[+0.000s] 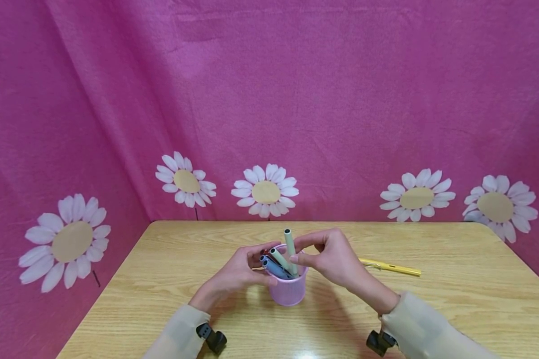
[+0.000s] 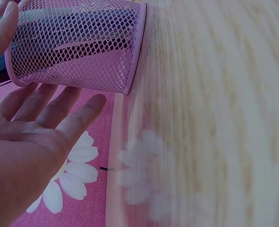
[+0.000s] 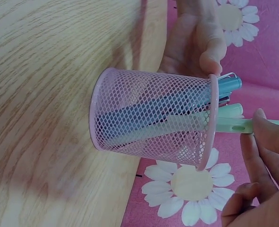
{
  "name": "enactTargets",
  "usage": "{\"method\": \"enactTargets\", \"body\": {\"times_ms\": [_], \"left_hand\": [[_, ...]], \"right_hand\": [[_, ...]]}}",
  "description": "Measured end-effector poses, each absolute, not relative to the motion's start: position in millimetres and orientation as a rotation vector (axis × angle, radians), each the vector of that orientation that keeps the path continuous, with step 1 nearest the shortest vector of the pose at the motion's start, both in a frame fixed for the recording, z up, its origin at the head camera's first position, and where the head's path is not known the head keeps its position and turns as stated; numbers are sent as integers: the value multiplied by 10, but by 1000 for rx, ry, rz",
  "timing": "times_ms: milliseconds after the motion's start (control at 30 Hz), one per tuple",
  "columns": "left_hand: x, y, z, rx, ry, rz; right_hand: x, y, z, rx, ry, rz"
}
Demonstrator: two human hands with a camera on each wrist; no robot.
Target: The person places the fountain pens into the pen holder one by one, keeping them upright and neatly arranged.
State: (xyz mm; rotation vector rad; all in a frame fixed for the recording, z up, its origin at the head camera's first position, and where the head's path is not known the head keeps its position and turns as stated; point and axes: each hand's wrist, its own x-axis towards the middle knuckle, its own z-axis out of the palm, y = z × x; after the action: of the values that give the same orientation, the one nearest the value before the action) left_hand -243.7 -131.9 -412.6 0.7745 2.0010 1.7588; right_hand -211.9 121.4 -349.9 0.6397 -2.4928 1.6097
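Observation:
A pink mesh pen holder (image 1: 288,291) stands upright on the table with several pens in it. My left hand (image 1: 234,271) holds it from the left; in the right wrist view the thumb (image 3: 211,64) lies at the rim, and in the left wrist view the fingers (image 2: 78,113) lie along the far side. Between thumb and fingertips my right hand (image 1: 337,257) pinches a light green pen (image 1: 289,242), upright, its lower part inside the holder. Beside it lean another light green pen (image 1: 278,257), blue pens (image 1: 275,269) and a dark red pen (image 1: 265,252).
A yellow pen (image 1: 397,269) lies on the wooden table (image 1: 458,294), beyond my right wrist. Behind the table hangs a pink cloth (image 1: 341,109) printed with white daisies. Each sleeve cuff has a black strap device (image 1: 213,339).

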Motion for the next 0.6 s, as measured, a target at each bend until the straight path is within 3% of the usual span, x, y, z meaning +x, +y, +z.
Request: {"method": "enactTargets", "body": {"times_ms": [600], "left_hand": [[-2429,-1311,-4110,753,2007,1772]], "right_hand": [[-2123,1219,-3557,632,-2541,1542]]}}
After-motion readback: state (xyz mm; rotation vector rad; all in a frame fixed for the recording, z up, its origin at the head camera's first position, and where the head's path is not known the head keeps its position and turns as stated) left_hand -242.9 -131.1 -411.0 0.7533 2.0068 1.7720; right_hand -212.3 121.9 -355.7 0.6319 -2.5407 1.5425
